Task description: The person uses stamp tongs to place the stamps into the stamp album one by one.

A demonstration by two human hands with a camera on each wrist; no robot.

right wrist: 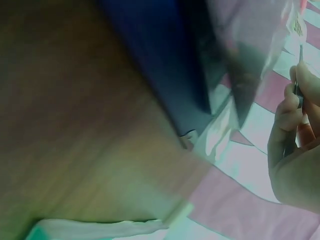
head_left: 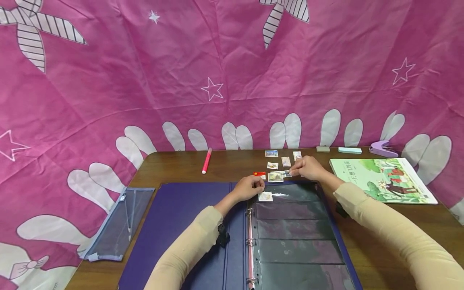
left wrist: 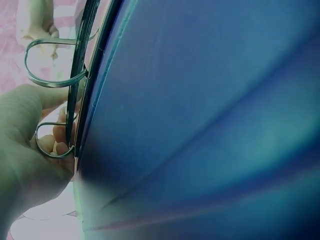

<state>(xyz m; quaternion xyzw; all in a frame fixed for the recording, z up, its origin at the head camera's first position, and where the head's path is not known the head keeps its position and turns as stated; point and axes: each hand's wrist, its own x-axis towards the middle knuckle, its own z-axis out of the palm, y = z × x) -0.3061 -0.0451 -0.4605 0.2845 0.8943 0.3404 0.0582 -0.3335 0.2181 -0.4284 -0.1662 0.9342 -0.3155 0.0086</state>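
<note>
A ring binder album (head_left: 188,225) lies spread on the table, its right side bearing a black page with clear pocket strips (head_left: 295,229). My left hand (head_left: 248,188) is at the top of that page, fingers bent, just above a small pale stamp (head_left: 265,196) at the top strip; whether it pinches anything is hidden. Beyond the page's top edge, my right hand (head_left: 308,168) grips thin metal tweezers (right wrist: 300,92), their tip by a stamp (right wrist: 298,26). Near its fingertips lie a building-picture stamp (head_left: 275,177), a red stamp (head_left: 259,174) and several others.
A pink marker (head_left: 207,161) lies behind the binder, and a mesh zip pouch (head_left: 119,225) is at left. On the right are a green picture book (head_left: 384,181), a purple stapler-like object (head_left: 383,149), a pale blue bar (head_left: 349,150) and a grey eraser-like block (head_left: 323,149).
</note>
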